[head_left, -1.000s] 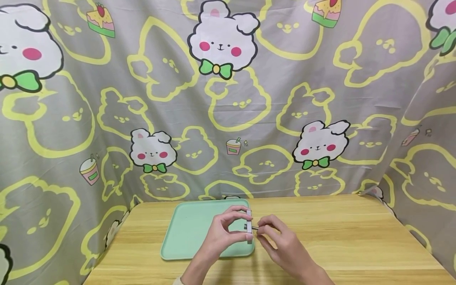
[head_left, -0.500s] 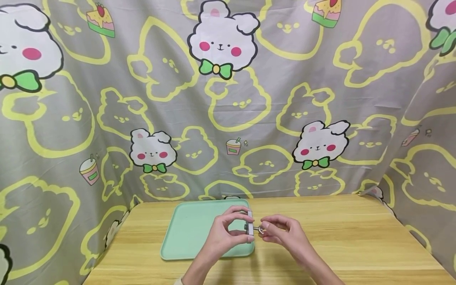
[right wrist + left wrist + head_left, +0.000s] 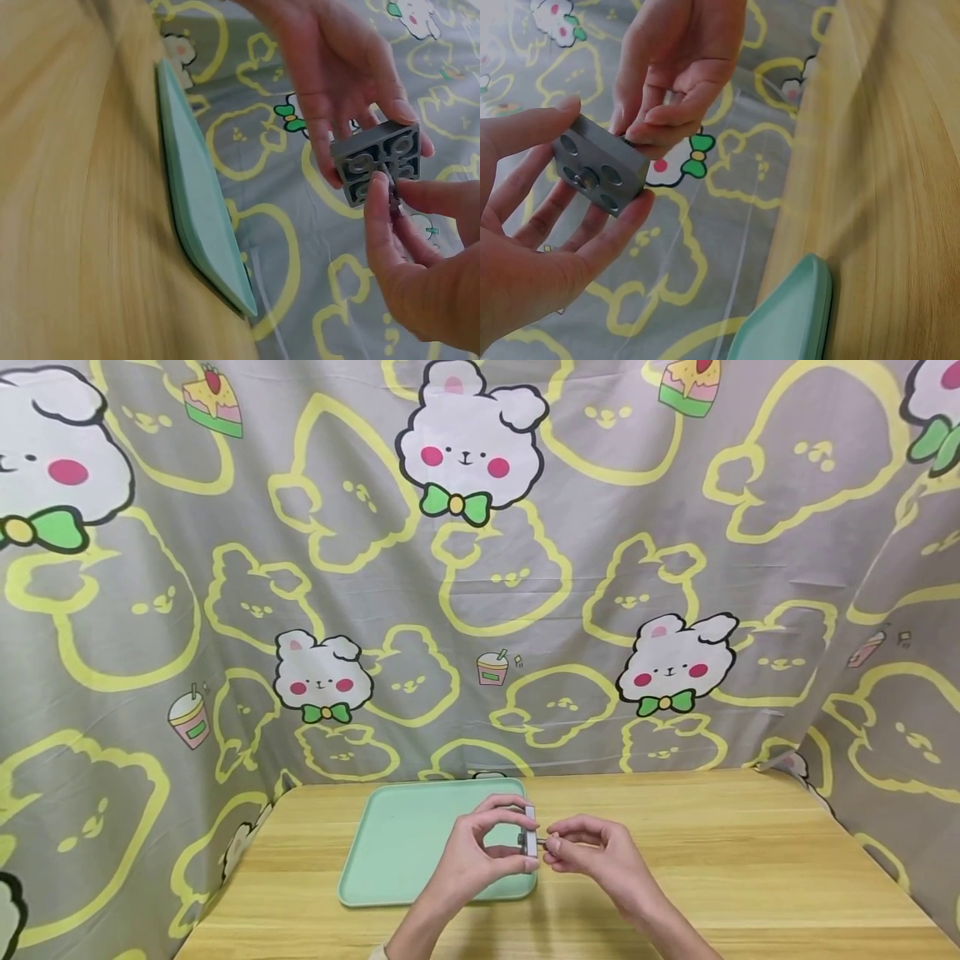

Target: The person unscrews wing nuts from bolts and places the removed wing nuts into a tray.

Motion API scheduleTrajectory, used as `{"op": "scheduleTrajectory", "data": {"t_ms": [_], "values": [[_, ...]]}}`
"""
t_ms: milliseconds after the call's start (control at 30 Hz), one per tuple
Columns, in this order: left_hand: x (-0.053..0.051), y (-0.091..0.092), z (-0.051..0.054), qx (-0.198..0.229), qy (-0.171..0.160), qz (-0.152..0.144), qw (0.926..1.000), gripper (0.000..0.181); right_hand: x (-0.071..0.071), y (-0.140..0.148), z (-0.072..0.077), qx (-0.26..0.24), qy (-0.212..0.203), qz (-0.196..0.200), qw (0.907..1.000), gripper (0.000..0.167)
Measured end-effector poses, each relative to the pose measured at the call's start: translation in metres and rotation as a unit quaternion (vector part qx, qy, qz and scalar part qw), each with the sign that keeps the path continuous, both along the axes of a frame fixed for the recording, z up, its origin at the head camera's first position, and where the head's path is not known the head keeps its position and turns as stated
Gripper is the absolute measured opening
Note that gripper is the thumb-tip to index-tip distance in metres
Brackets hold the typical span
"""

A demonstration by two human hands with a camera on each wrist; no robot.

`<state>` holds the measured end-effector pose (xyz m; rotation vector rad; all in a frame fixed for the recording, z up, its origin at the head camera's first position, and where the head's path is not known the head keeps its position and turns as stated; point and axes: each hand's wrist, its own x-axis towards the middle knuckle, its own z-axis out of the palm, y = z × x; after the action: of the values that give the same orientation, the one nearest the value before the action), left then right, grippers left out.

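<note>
A grey square block [image 3: 604, 161] with several round holes is gripped at its edges between the thumb and fingers of my left hand [image 3: 468, 847], above the right edge of the green tray. Its other face, in the right wrist view, shows ring-shaped recesses. A metal bolt [image 3: 542, 841] passes through the block's middle, and one end shows in the left wrist view. My right hand [image 3: 603, 860] pinches the bolt's other end between thumb and fingers, just right of the block. Those fingertips cover most of that end.
The pale green tray [image 3: 397, 852] lies on the left part of the wooden table [image 3: 697, 843]. Behind the table and at both sides hangs a grey curtain [image 3: 465, 585] with rabbit and yellow outline prints.
My right fingers have shifted round the bolt's end; a curved metal part visible there half a second ago is now covered. The left hand and block have moved very slightly right.
</note>
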<state>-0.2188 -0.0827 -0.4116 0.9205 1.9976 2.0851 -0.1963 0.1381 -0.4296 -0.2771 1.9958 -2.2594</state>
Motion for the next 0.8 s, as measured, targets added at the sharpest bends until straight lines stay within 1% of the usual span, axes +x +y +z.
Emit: {"op": "scheduleTrajectory", "data": {"t_ms": [33,100,133,167,200,233,300,367,400,433,467,533,567,600,633,667,700,733,767,800], "values": [[0.0,0.0,0.0,0.003,-0.002,0.0,1.0,0.033,0.001,-0.001,0.0,0.013,0.02,-0.011,0.9996,0.034],[-0.001,-0.001,-0.001,0.008,-0.004,-0.001,1.0,0.034,0.002,-0.004,0.0,0.047,0.066,-0.037,0.996,0.027],[-0.001,-0.002,-0.001,0.011,-0.007,-0.001,0.9999,0.034,0.003,-0.005,0.0,0.065,0.098,-0.047,0.992,0.024],[-0.001,-0.002,0.0,0.013,-0.011,0.0,0.9999,0.035,0.004,-0.006,0.0,0.083,0.136,-0.058,0.9856,0.019],[-0.002,-0.003,0.0,0.014,-0.014,0.001,0.9998,0.035,0.005,-0.007,-0.001,0.101,0.179,-0.067,0.9764,0.016],[-0.002,-0.003,0.0,0.017,-0.017,0.002,0.9997,0.036,0.005,-0.009,-0.002,0.119,0.227,-0.077,0.9636,0.014],[-0.002,-0.004,0.0,0.021,-0.021,0.003,0.9996,0.036,0.004,-0.011,-0.004,0.148,0.324,-0.097,0.9294,0.019],[-0.003,-0.005,0.0,0.025,-0.023,0.004,0.9994,0.037,0.002,-0.012,-0.007,0.172,0.413,-0.115,0.887,0.028],[-0.003,-0.006,0.0,0.025,-0.024,0.004,0.9994,0.037,0.001,-0.012,-0.008,0.183,0.45,-0.121,0.8657,0.031],[-0.003,-0.006,0.001,0.022,-0.021,0.006,0.9995,0.037,0.0,-0.012,-0.009,0.191,0.482,-0.125,0.8457,0.032],[-0.003,-0.007,0.001,0.018,-0.018,0.009,0.9996,0.036,-0.001,-0.012,-0.01,0.197,0.509,-0.128,0.828,0.028],[-0.003,-0.008,0.001,0.01,-0.01,0.015,0.9998,0.036,-0.004,-0.012,-0.012,0.205,0.553,-0.133,0.7965,0.015],[-0.003,-0.008,0.001,0.006,-0.007,0.017,0.9998,0.036,-0.005,-0.012,-0.013,0.208,0.571,-0.135,0.7825,0.008],[-0.003,-0.008,0.002,0.003,-0.003,0.019,0.9998,0.036,-0.006,-0.013,-0.013,0.21,0.587,-0.135,0.7703,0.006],[-0.003,-0.009,0.002,0.001,0.0,0.021,0.9998,0.036,-0.007,-0.013,-0.014,0.209,0.601,-0.135,0.7595,0.011],[-0.003,-0.009,0.002,0.004,-0.003,0.018,0.9998,0.037,-0.008,-0.013,-0.014,0.209,0.612,-0.136,0.7506,0.015],[-0.003,-0.009,0.002,0.007,-0.005,0.016,0.9998,0.037,-0.008,-0.013,-0.014,0.208,0.619,-0.136,0.745,0.017],[-0.003,-0.009,0.002,0.01,-0.007,0.014,0.9998,0.037,-0.008,-0.013,-0.014,0.208,0.623,-0.135,0.742,0.018],[-0.003,-0.009,0.002,0.012,-0.01,0.012,0.9998,0.037,-0.008,-0.013,-0.015,0.208,0.624,-0.136,0.7407,0.018],[-0.003,-0.009,0.002,0.013,-0.011,0.012,0.9998,0.037,-0.008,-0.013,-0.015,0.208,0.622,-0.136,0.7426,0.018]]}}
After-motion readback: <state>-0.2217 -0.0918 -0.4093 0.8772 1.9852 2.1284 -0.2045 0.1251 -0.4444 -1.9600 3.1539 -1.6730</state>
